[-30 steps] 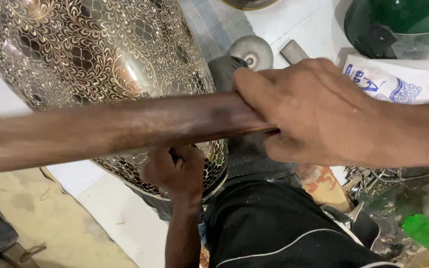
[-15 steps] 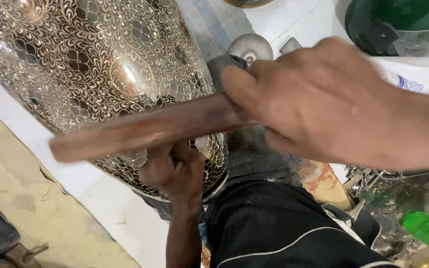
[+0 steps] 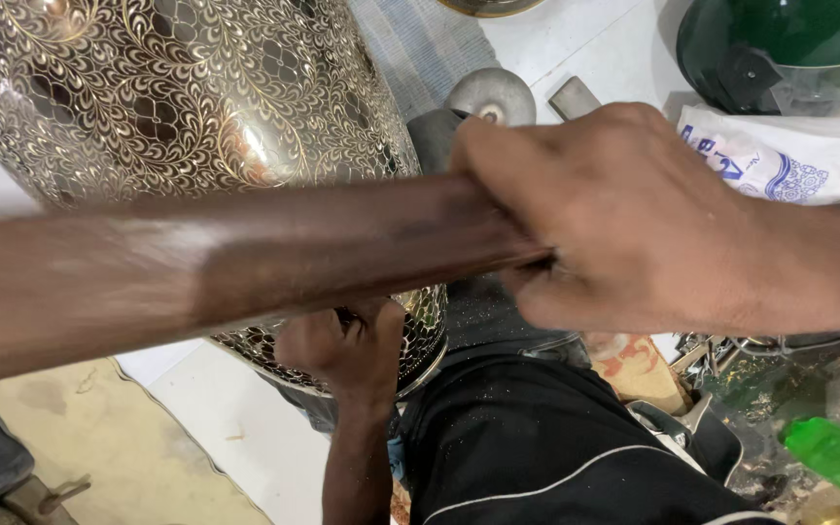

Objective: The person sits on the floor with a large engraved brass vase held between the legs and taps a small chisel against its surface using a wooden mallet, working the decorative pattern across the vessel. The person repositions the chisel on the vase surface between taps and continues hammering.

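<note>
Over the vessel (image 3: 177, 107), stick (image 3: 226, 262) is gripped by right hand (image 3: 624, 214); rim steadied by closed left hand (image 3: 347, 345); strikes best kept light.

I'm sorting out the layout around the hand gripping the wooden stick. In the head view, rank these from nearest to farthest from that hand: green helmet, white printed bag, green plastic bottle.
From the right hand on the wooden stick:
1. White printed bag, just beyond the knuckles, upper right.
2. Green helmet, top right corner, behind the bag.
3. Green plastic bottle, bottom right corner.
</note>
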`<control>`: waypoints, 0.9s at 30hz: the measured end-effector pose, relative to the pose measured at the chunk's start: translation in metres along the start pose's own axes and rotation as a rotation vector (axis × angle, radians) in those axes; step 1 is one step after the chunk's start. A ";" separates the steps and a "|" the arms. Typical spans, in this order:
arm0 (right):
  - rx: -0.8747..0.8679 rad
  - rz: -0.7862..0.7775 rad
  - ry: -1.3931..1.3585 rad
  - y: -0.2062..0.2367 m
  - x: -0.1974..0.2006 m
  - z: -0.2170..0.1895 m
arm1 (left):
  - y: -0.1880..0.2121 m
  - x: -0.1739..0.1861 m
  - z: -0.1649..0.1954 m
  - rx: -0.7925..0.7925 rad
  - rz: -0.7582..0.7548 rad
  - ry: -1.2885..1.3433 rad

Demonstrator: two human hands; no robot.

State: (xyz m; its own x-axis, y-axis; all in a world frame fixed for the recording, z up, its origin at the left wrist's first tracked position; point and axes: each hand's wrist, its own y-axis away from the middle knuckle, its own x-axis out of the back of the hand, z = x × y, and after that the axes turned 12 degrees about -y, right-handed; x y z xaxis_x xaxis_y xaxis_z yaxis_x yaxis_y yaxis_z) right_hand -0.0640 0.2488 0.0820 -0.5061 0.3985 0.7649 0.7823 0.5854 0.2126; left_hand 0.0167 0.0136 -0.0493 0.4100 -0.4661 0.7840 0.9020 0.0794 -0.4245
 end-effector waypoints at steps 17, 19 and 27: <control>-0.047 -0.022 -0.131 -0.014 0.000 -0.009 | -0.001 -0.005 -0.003 0.012 0.049 -0.001; 0.046 0.012 0.122 -0.012 0.008 -0.013 | -0.003 -0.004 0.000 0.054 0.044 0.007; -0.036 -0.054 0.011 -0.013 0.008 -0.013 | -0.003 -0.005 -0.003 0.036 0.037 -0.034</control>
State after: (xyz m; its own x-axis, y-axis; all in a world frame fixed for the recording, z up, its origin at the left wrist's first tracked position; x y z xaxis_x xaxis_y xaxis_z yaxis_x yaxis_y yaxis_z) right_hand -0.0737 0.2356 0.0933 -0.5439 0.3597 0.7582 0.7669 0.5799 0.2750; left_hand 0.0111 0.0128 -0.0533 0.4470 -0.4319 0.7834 0.8901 0.1278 -0.4374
